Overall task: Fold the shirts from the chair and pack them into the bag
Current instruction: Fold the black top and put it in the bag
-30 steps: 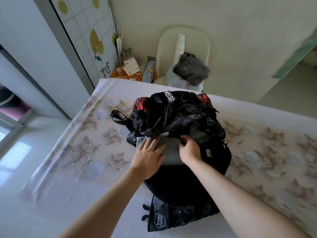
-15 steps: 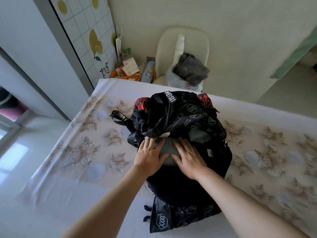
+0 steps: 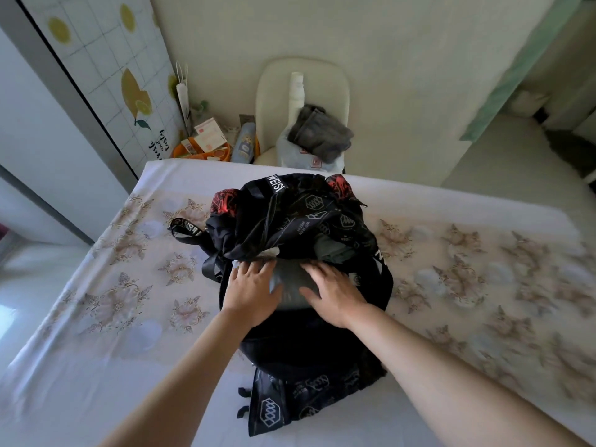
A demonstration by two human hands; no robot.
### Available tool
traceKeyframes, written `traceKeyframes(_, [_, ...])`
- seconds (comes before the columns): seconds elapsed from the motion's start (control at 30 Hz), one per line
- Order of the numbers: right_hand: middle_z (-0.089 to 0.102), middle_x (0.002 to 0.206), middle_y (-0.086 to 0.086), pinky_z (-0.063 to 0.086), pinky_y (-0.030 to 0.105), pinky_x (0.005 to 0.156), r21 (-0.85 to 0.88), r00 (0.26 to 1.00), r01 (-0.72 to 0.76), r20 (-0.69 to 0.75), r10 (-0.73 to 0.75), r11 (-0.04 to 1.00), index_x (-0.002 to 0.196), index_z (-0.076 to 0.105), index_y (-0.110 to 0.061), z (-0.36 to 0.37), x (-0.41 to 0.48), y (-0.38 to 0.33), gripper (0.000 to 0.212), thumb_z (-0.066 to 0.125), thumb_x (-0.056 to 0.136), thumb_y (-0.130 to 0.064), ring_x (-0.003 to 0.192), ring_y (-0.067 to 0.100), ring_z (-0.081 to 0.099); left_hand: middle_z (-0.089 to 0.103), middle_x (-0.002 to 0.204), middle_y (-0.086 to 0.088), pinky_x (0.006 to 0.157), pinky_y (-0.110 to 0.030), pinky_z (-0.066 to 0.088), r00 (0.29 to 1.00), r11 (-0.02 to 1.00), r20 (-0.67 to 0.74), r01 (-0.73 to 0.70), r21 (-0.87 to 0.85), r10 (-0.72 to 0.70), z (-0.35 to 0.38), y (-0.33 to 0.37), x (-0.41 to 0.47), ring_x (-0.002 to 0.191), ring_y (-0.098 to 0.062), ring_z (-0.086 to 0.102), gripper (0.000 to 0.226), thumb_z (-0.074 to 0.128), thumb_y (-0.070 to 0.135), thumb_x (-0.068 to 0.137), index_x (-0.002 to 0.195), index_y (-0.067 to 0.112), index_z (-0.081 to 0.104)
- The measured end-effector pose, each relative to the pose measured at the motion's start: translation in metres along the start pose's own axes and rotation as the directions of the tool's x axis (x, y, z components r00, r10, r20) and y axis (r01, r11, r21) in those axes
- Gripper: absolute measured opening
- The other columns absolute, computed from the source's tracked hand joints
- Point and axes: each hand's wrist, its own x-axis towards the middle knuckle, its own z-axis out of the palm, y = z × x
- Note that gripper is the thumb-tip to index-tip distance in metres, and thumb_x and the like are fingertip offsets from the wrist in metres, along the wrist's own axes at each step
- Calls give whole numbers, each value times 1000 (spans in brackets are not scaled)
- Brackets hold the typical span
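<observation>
A black bag (image 3: 300, 346) with white logos and red patches lies on the bed, its mouth open toward me. A folded grey shirt (image 3: 292, 290) sits in the mouth, mostly covered by my hands. My left hand (image 3: 250, 293) presses flat on the shirt's left side with straight fingers. My right hand (image 3: 333, 293) lies flat on its right side. More grey fabric (image 3: 332, 250) shows deeper inside the bag. On the white chair (image 3: 303, 79) behind the bed lie a dark grey garment (image 3: 319, 132) and a pale one (image 3: 292, 154) under it.
The bed (image 3: 129, 285) wears a floral sheet. An orange bowl with boxes (image 3: 201, 148) and a blue bottle (image 3: 245, 146) stand at its far left corner, by a lemon-print panel (image 3: 106, 69). A black strap (image 3: 185, 229) trails left of the bag.
My right hand has uncurled and now lies flat on the grey shirt. Both hands have pushed the shirt further into the bag's mouth, so less of it shows.
</observation>
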Motion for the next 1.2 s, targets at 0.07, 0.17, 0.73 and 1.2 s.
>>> traceKeyframes(0.07, [27,160,-2,26,42,116,-13,999,5,-50,-6,1000,155,26,-29,-15,-23,23,59,36,102,-53,147,21,25,58,135,4,107,-41,30,992,998,-120,-48,-38,43,-9,33,-2,128,-23,47,54,38,54,90,134,28,58])
traceKeyframes(0.17, [36,155,-4,31,40,113,-44,992,-19,-122,13,999,153,30,-27,-38,-61,74,57,33,103,-53,143,18,33,62,127,10,102,-39,38,981,980,-152,-142,-142,121,-16,103,0,120,-19,52,47,40,50,91,128,30,60])
traceKeyframes(0.73, [54,143,2,42,31,101,241,686,-690,-81,723,682,144,48,-24,-110,-525,508,47,46,101,-43,126,22,55,52,142,9,105,-30,36,681,753,324,-610,-246,657,110,683,-92,130,-17,47,38,45,43,97,134,37,52])
traceKeyframes(1.2, [-12,166,3,28,47,116,158,194,-963,-155,969,218,154,21,-39,-49,-814,594,80,58,86,-58,152,27,0,52,142,3,99,-34,43,75,382,608,-836,-394,790,221,964,-240,126,-21,51,41,44,38,100,140,29,49])
